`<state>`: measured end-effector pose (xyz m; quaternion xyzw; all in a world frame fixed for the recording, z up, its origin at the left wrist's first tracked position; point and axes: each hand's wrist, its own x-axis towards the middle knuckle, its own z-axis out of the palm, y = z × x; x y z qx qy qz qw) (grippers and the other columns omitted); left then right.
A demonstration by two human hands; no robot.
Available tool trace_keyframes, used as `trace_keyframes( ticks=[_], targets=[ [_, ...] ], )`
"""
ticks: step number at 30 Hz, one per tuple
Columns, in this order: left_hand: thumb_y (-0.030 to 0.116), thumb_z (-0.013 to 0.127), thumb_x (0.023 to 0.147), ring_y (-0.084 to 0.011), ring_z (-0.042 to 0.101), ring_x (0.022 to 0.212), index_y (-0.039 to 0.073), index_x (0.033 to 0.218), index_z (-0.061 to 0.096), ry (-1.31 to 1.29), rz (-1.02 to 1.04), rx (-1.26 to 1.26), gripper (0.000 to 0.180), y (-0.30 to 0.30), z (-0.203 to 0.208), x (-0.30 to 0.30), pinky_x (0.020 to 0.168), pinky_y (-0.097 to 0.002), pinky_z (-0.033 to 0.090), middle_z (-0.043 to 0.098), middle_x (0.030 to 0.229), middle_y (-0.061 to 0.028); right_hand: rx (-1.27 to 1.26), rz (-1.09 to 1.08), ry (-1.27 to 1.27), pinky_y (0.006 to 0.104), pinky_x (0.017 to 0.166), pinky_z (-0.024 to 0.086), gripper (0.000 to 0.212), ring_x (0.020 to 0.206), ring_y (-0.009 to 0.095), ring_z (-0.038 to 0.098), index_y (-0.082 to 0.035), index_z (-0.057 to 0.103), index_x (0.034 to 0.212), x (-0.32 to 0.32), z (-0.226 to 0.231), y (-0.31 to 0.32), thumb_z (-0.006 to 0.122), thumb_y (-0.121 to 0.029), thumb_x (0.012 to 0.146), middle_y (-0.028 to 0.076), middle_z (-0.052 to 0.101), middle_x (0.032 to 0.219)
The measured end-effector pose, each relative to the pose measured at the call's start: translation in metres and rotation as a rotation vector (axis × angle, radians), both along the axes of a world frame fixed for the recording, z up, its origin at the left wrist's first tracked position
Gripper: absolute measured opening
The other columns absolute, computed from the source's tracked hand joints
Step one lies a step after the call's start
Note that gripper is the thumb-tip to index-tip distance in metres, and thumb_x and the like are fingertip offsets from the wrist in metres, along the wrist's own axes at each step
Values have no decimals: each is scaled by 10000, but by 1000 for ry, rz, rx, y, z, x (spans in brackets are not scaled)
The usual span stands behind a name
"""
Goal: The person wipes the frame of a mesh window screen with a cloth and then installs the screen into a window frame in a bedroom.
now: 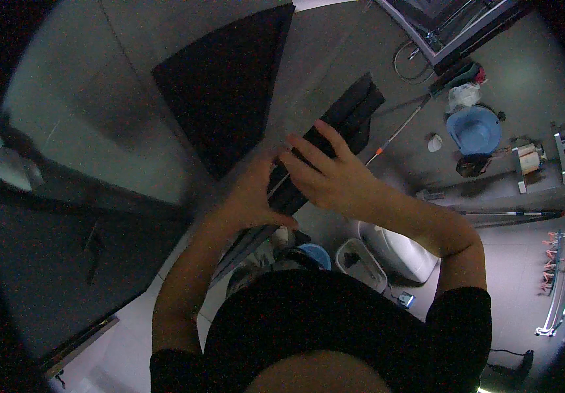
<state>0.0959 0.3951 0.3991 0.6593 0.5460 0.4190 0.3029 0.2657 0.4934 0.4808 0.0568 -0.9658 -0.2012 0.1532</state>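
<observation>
A long, dark, folded item (pixel 344 111) slants across the middle, from the lower left to the upper right; the dim light hides its exact kind. A thin pale strip runs along part of it near my hands. My right hand (pixel 331 173) lies over its upper part, with fingers curled across the dark surface. Beside the lower part is my left hand (pixel 249 196), its thumb stretched away from the fingers and the item passing by the gap. The left fingers are blurred and partly in shadow.
A black flat panel (pixel 223 85) stands ahead on the left. To the right are a pole (pixel 403 124) with an orange joint, a blue basin (pixel 473 131), a white toilet (pixel 400 252) and a pale-rimmed bin (pixel 361 262). A rail with pink clips (pixel 551 262) hangs far right.
</observation>
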Motion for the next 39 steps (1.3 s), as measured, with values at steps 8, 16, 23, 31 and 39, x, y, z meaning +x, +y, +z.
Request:
trace_keyframes(
  ticks=[8, 16, 23, 31, 39],
  targets=[
    [285, 856, 468, -371, 455, 1037, 38, 1309, 288, 209, 342, 3, 1045, -29, -9, 17, 886, -435, 397, 413, 1146, -196, -67, -25, 19, 508, 975, 325, 170, 1054, 292, 491, -113, 607, 793, -17, 8, -3, 586, -185, 640, 134, 547, 1035],
    [172, 747, 553, -377, 468, 962, 36, 1233, 357, 225, 368, 98, 795, -15, -31, 6, 836, -446, 410, 438, 1062, -201, 23, -62, -44, 489, 936, 334, 217, 999, 265, 515, -111, 599, 901, -36, 9, 6, 568, -192, 703, 100, 554, 1009],
    [246, 745, 574, -411, 449, 1018, 3, 1234, 355, 270, 307, -33, 804, 1, -40, 0, 857, -483, 402, 435, 1115, -225, 149, -253, -279, 509, 966, 307, 309, 1013, 247, 502, -76, 595, 1002, -56, -1, 14, 576, -177, 710, 76, 560, 1010],
    [246, 734, 698, -324, 463, 1099, 30, 1260, 350, -212, 285, -118, 714, 9, -80, -46, 931, -431, 380, 451, 1178, -181, 18, -254, -382, 415, 931, 347, 373, 970, 242, 520, -69, 553, 1068, -42, -10, 24, 589, -171, 710, 101, 567, 972],
    [239, 674, 782, -332, 408, 1198, 7, 1309, 334, 804, 797, 426, 668, 63, -149, -231, 995, -418, 331, 439, 1269, -207, 47, -237, -293, 406, 910, 363, 366, 969, 242, 526, -58, 545, 1082, -30, -16, 20, 571, -158, 731, 112, 573, 979]
  ],
)
